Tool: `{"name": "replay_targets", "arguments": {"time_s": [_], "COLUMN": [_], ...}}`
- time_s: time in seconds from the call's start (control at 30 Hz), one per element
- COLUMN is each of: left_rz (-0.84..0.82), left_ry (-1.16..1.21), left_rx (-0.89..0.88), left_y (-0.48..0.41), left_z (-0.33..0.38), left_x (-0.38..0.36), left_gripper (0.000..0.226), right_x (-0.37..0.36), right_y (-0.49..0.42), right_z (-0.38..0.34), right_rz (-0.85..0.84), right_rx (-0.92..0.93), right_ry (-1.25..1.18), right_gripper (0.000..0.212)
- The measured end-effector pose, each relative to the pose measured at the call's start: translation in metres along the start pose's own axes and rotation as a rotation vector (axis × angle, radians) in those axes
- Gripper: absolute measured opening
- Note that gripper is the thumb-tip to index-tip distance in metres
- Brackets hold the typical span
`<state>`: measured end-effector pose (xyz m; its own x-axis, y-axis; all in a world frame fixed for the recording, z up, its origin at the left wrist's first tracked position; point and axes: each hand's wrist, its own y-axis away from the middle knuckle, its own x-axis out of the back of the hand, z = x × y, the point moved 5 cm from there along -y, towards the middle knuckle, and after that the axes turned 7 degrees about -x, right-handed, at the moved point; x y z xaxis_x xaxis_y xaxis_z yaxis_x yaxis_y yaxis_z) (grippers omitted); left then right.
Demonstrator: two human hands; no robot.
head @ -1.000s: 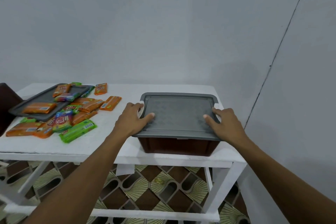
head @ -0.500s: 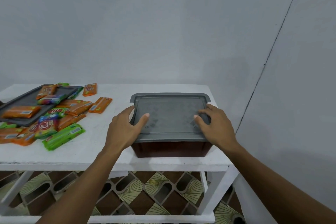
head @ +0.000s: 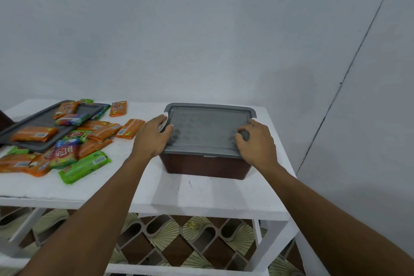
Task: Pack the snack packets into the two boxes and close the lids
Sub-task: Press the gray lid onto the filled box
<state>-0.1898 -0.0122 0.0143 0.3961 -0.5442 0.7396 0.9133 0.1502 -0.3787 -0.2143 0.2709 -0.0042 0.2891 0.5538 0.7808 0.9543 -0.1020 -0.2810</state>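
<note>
A dark brown box (head: 205, 167) stands on the right part of the white table (head: 201, 195), covered by a grey lid (head: 206, 127). My left hand (head: 151, 136) grips the lid's left edge, thumb on top. My right hand (head: 255, 143) lies on the lid's right front corner with the fingers curled. Several orange and green snack packets (head: 84, 167) lie loose on the table's left side. A second grey lid (head: 42, 124) lies flat at the far left with a few packets on it.
The table stands against a pale wall, with a wall corner close on the right. Below the top are white table legs and a patterned tile floor (head: 177, 244). A dark brown shape (head: 4, 119) shows at the left edge.
Both hands slid along the lid, the right hand curling its fingers at the front right corner. The view shifted, so the table and box sit differently in frame.
</note>
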Motion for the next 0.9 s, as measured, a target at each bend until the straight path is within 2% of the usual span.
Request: {"name": "replay_targets", "arguments": {"time_s": [0.13, 0.27, 0.33, 0.43, 0.53, 0.6, 0.7, 0.77, 0.9], "left_rz": [0.000, -0.035, -0.117, -0.197, -0.233, -0.240, -0.283, -0.309, -0.330], "left_ry": [-0.099, -0.381, -0.419, -0.330, -0.343, -0.301, -0.137, -0.060, -0.215], "left_rx": [-0.063, -0.502, -0.586, -0.528, -0.496, -0.478, -0.460, -0.458, -0.451], "left_y": [0.000, 0.009, 0.014, 0.017, 0.022, 0.028, 0.038, 0.047, 0.064], "left_z": [-0.005, 0.017, 0.020, 0.017, 0.009, 0.005, -0.004, -0.030, -0.113], "left_x": [-0.002, -0.003, -0.006, -0.009, -0.013, -0.014, -0.010, 0.004, 0.043], "left_gripper": [0.040, 0.052, 0.058, 0.064, 0.068, 0.069, 0.060, 0.058, 0.066], "right_x": [0.004, 0.005, 0.005, 0.005, -0.004, -0.016, -0.027, -0.038, -0.075], "right_y": [0.006, 0.015, 0.018, 0.021, 0.026, 0.034, 0.047, 0.052, 0.064], "right_z": [-0.007, -0.018, -0.023, -0.027, -0.038, -0.050, -0.080, -0.107, -0.165], "right_rz": [0.045, 0.119, 0.069, -0.071, -0.116, -0.118, -0.030, -0.003, -0.003], "right_rx": [0.181, 0.403, 0.492, 0.481, 0.426, 0.412, 0.418, 0.418, 0.466], "right_ry": [0.116, 0.307, 0.382, 0.364, 0.376, 0.368, 0.321, 0.260, 0.208], "right_gripper": [0.038, 0.051, 0.055, 0.059, 0.057, 0.050, 0.038, 0.032, 0.034]}}
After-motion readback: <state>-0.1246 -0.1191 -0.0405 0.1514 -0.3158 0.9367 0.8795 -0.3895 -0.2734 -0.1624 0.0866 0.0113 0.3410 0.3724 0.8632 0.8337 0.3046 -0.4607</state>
